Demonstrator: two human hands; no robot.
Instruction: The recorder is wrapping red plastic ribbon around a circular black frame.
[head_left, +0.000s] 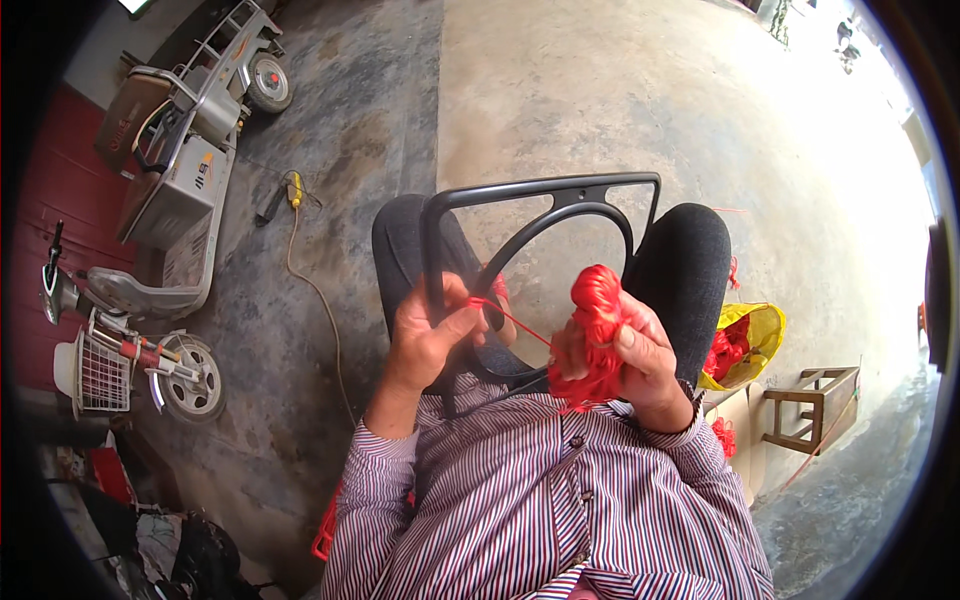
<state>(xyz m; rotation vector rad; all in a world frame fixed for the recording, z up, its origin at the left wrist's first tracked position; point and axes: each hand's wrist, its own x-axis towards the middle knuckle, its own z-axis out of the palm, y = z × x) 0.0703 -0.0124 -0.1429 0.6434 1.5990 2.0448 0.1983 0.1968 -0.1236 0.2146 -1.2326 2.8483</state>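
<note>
A black frame (540,187), squared outside with a curved bar inside, stands across my lap between my knees. My left hand (430,335) is closed around its left side, thumb and fingers pinching red cord against the bar. From there a taut red strand (520,325) runs to the right. It leads to a thick bundle of shiny red cord (598,300), looped into a hank, which my right hand (645,355) grips in front of my chest. More red shows behind the frame near my left fingers, partly hidden.
Beside my right knee sits a yellow bag (768,340) filled with red cord, near a small wooden stool (815,410). On the left stands a three-wheeled vehicle (185,200). A yellow socket (295,190) trails its cable (325,310) across the concrete floor.
</note>
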